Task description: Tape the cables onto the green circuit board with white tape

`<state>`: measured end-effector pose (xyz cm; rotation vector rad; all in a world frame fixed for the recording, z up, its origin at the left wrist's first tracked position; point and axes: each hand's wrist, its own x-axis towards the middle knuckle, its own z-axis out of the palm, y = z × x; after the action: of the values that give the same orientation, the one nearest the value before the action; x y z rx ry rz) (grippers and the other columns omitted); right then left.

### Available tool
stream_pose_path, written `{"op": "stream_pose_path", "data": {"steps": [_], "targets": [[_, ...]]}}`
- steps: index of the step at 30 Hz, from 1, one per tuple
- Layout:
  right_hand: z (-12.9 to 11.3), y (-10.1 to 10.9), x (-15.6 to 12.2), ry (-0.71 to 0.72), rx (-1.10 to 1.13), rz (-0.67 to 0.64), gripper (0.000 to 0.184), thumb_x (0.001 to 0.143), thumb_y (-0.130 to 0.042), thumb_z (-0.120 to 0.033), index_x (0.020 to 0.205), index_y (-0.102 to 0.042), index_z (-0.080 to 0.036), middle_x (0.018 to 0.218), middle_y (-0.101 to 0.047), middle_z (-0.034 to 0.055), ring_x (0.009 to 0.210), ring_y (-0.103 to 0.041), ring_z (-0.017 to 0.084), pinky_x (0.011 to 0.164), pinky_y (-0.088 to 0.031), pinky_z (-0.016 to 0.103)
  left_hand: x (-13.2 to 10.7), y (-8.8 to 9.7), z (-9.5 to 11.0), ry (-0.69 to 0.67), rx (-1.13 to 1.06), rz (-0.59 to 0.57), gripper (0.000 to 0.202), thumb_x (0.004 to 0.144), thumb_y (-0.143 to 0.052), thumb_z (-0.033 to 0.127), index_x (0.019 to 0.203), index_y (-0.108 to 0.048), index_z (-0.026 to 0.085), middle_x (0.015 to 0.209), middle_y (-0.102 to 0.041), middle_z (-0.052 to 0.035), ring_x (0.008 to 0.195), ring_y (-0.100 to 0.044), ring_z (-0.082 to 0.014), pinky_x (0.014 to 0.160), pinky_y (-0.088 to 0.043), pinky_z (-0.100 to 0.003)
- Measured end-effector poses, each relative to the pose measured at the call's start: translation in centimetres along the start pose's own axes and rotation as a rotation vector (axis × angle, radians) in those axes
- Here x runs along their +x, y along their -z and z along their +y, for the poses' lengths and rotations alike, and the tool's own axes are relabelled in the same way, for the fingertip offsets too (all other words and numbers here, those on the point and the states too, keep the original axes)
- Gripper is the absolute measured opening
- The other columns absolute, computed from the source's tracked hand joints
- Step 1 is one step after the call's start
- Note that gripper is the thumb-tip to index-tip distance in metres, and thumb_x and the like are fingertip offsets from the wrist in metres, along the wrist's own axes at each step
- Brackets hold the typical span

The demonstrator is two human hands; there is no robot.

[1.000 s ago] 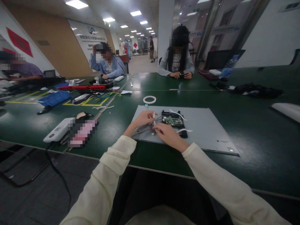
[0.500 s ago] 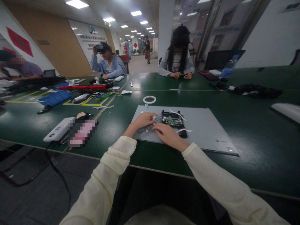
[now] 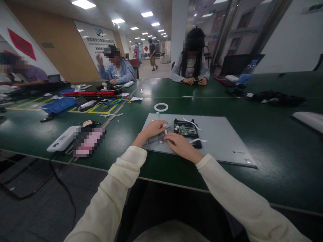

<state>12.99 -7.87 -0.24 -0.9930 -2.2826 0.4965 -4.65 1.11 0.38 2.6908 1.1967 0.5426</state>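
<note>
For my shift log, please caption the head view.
Left hand and right hand close together at thin cables, beside a circuit board on a gray panel, green table beneath.

Creased matt cloth makes up your cream sleeves (image 3: 108, 191); the grey panel (image 3: 217, 139) at your 12 to 1 o'clock looks like smooth metal, its black frame (image 3: 198, 144) matt plastic, its white strips (image 3: 201, 140) papery; the green tabletop (image 3: 264, 134) gleams glossy, with blue plastic tray (image 3: 59, 105) at 11 and clear plastic bottle (image 3: 246, 73) at 1
</note>
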Motion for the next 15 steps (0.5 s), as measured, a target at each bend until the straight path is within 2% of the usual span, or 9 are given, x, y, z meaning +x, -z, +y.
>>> {"op": "stream_pose_path", "data": {"steps": [9,15], "targets": [[0.04,-0.01,0.01,0.016,-0.012,-0.015,0.025,0.082,-0.046,-0.008,0.099,-0.062,-0.014,0.104,-0.061,0.0074,0.1,-0.053,0.018,0.094,-0.04,0.034,-0.13,0.17,0.55,0.023,0.284,-0.096,0.032,0.088,-0.043,0.04,0.109,-0.056,0.02,0.099,-0.064,-0.0063,0.089,-0.06,-0.0187,0.077,-0.042,-0.025],[-0.19,0.05,0.02,0.025,-0.025,-0.037,0.025,0.083,-0.046,-0.008,0.102,-0.061,-0.014,0.106,-0.06,0.0075,0.101,-0.052,0.018,0.094,-0.04,0.035,-0.21,-0.12,0.75,0.021,0.328,-0.072,0.034,0.09,-0.041,0.039,0.118,-0.051,0.022,0.108,-0.062,-0.0057,0.097,-0.059,-0.0194,0.08,-0.043,-0.026]]}}
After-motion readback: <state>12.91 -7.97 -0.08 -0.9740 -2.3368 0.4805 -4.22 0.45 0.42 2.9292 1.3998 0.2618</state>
